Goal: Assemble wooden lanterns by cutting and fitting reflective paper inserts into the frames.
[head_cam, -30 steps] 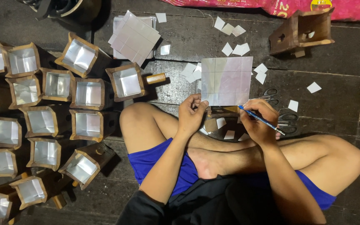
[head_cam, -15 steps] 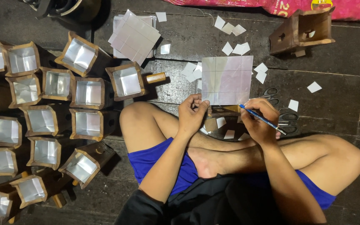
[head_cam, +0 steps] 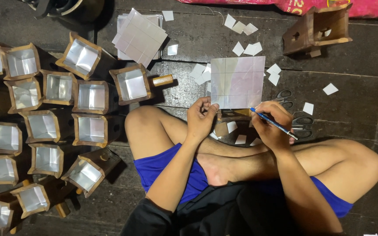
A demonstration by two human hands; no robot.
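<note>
Here, the landmark is the gridded square sheet (head_cam: 238, 82), pale and shiny, lying flat on the dark plank floor (head_cam: 359, 109) in front of the seated person's crossed legs.

Far left of the sheet: a cluster of open wooden boxes with reflective lining (head_cam: 44, 126), lying on their sides, mouths toward the camera. One more such box with a peg handle (head_cam: 133, 84) lies just left of the sheet. Above-left of the sheet: a stack of similar gridded sheets (head_cam: 139, 36).

Left hand (head_cam: 201, 119): at the sheet's lower left edge, fingers curled together, fingertips pressing on or just at the edge; exact contact is hard to tell.

Right hand (head_cam: 271, 126): at the sheet's lower right corner, fingers clamped on a blue pen (head_cam: 273, 123), tip pointing at the sheet's edge.

Right of the sheet: small cut squares (head_cam: 274, 74) scattered, and two pairs of scissors (head_cam: 295, 110) near the right hand. Upper right: one dark wooden box with holes (head_cam: 318, 27).

Judgement: the step in hand appears to be marking lines on the sheet. The next stroke calls for the left hand to keep the sheet from sliding while the pen follows the grid.
</note>
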